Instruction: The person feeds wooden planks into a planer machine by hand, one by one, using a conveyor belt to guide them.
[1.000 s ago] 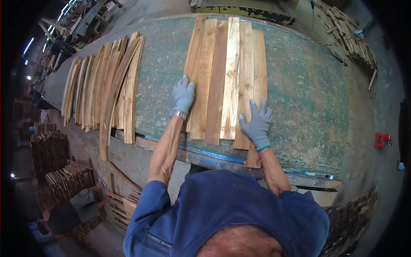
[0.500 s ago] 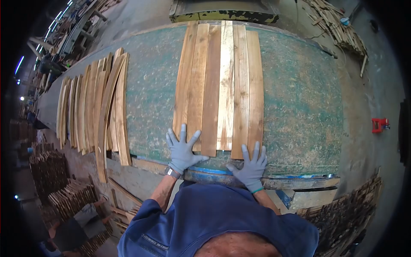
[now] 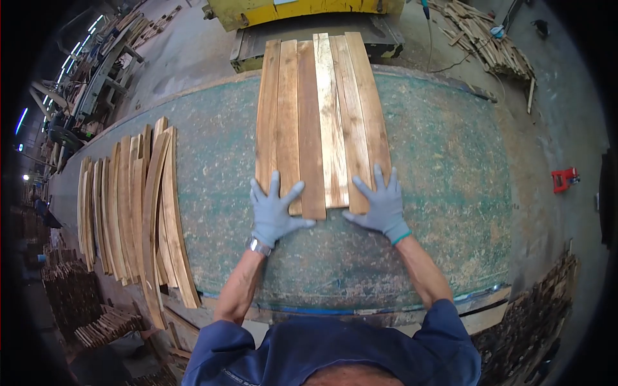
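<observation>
Several wooden planks [image 3: 310,128] lie side by side on a worn green tabletop [image 3: 450,193], one much paler than the others. Their far ends reach past the table's back edge, over the bed of a yellow machine [image 3: 309,14]. My left hand [image 3: 275,211], in a grey glove, rests with fingers spread on the near ends of the left planks. On the near ends of the right planks lies my right hand [image 3: 380,204], also gloved, its fingers spread. The near ends are uneven, with a darker plank in the middle sticking out closest to me.
A row of loose planks [image 3: 132,212] lies at the table's left, some overhanging the front edge. Scrap strips [image 3: 492,48] are heaped on the floor at the back right. A red object [image 3: 565,180] stands on the right floor. Stacked wood [image 3: 534,321] fills the lower right.
Both hands have moved forward, away from my body, and the planks have slid with them toward the yellow machine. My arms are now stretched further out. The camera view has shifted too.
</observation>
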Available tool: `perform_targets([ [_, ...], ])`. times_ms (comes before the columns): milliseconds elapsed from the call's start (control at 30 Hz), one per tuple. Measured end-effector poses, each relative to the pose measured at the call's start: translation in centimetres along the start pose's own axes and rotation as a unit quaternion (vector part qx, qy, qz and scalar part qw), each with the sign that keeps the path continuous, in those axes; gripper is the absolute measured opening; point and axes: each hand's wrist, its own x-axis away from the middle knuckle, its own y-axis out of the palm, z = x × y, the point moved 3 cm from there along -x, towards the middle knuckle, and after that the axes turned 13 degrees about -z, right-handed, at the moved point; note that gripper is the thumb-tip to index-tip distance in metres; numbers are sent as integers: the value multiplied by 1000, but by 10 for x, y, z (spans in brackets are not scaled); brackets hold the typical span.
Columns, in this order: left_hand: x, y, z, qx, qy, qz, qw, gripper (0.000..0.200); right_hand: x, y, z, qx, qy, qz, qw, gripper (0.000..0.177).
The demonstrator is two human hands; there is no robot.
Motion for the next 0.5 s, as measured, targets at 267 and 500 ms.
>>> perform_targets([
  [267,-210,-52,-49,8,-62,1,998,99,-232,-4,79,54,57,-74,994,94],
  [500,-298,-59,-51,-26,-89,43,995,94,-295,11,73,76,174,-61,980,93],
])
